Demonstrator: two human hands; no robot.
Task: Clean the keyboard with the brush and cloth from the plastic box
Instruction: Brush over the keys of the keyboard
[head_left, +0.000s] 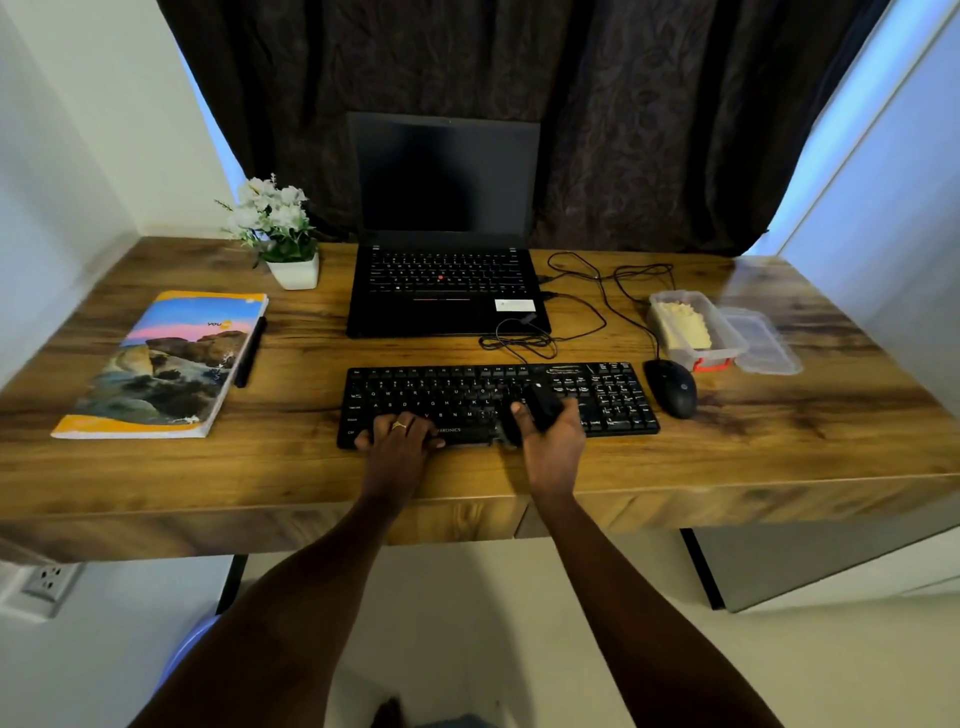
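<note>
The right grip (553, 441) is curled round a black brush (540, 408), whose blurred bristle end is down at the keys near the front middle of the keyboard (457, 387). The left grip (400, 434) rests flat on the keyboard's front left keys, fingers loosely spread, holding nothing. Just right of the keyboard sits a mouse (672, 387). Behind the mouse the open box (724, 358) holds the yellow cloth (683, 325), with its lid (763, 340) beside it. Behind the keyboard stands a laptop (447, 280), and well left of it a notebook (166, 364) lies on the surface (779, 441).
</note>
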